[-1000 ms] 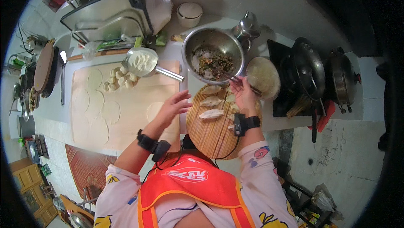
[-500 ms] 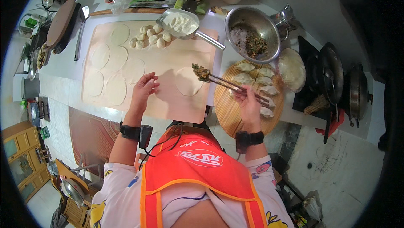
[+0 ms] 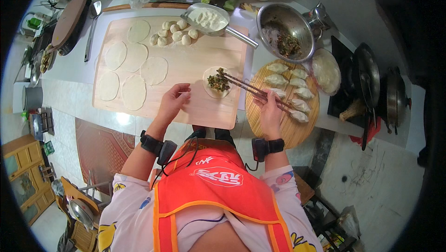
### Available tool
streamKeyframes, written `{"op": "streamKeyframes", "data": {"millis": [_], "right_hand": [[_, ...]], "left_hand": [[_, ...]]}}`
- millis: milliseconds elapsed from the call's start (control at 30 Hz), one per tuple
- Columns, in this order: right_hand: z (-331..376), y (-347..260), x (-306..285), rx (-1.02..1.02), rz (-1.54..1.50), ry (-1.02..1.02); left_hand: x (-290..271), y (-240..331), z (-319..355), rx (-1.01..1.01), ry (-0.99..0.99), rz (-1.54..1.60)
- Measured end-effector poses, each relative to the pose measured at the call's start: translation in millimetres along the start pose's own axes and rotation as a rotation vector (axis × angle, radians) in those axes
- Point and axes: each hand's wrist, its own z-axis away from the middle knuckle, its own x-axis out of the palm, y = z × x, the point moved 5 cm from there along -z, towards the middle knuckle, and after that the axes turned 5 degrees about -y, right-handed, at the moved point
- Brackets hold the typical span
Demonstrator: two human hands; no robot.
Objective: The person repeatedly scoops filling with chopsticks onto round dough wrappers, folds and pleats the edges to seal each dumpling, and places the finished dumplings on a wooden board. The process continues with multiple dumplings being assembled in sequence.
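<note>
My right hand (image 3: 270,110) grips a pair of chopsticks (image 3: 251,88) whose tips rest on a dark green filling (image 3: 217,82) heaped on a round dough wrapper (image 3: 217,83) at the right end of the wooden board (image 3: 204,108). With its fingers loosely curled and holding nothing, my left hand (image 3: 175,101) rests on the board just left of that wrapper. Several flat wrappers (image 3: 134,91) lie on the board's left half. Small dough balls (image 3: 173,33) sit near its far edge. Folded dumplings (image 3: 292,87) lie on a round wooden tray (image 3: 288,129) beside my right hand.
A steel bowl of filling (image 3: 287,31) stands beyond the tray. A metal scoop of flour (image 3: 206,18) rests at the board's far edge. A covered dish (image 3: 326,70), dark pans (image 3: 369,77) on a stove, a ladle (image 3: 92,24) and a round lid (image 3: 67,19) surround the board.
The chopsticks carried filling from the steel bowl over to the wrapper on the board and now touch it. My left hand moved closer to the board's near edge.
</note>
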Motion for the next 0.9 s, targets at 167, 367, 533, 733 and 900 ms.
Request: {"op": "streamKeyframes", "data": {"millis": [167, 367, 533, 733, 900], "right_hand": [[-4.0, -15.7, -9.7, -0.023, -0.070, -0.108], [-14.2, -14.6, -27.3, 0.064, -0.022, -0.226], [-41.4, 2.3, -26.8, 0.131, -0.015, -0.208], [-51.7, 9.8, -18.1, 0.226, -0.058, -0.161], [-41.6, -12.0, -17.7, 0.141, -0.080, -0.180]], "left_hand": [[14.0, 19.3, 0.0, 0.209, -0.006, -0.367], [38.9, 45.8, 4.5, 0.602, -0.076, -0.789], [59.6, 43.0, 6.3, 0.848, -0.126, -0.949], [63.2, 32.0, 5.5, 0.792, -0.134, -1.060], [62.4, 32.6, 6.3, 0.783, -0.149, -1.086]]}}
